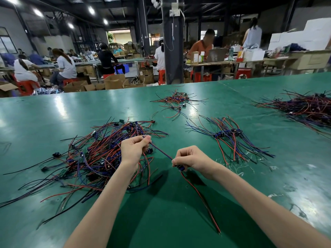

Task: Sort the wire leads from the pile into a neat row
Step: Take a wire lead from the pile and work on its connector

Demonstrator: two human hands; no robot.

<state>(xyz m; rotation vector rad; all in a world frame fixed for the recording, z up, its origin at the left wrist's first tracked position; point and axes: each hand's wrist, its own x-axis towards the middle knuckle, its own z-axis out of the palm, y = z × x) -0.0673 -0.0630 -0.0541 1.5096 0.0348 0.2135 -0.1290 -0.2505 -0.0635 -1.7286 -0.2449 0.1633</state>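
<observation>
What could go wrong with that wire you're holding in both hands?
The left hand pinches the wire lead right above the pile, so tangled neighbours might snag and get dragged out. The right hand grips its connector with the blue wire stretched; pulling hard could loosen it. The trailing red-and-black tail could knock the neat row crooked.

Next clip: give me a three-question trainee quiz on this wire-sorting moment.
1. True or false: the left hand and right hand hold the same wire lead.
2. On which side of the tangled pile does the neat row lie? A) the person's left B) the person's right C) on top of it
3. Fill in: the table is ___ in colour.
Key: 1 true; 2 B; 3 green.
</observation>
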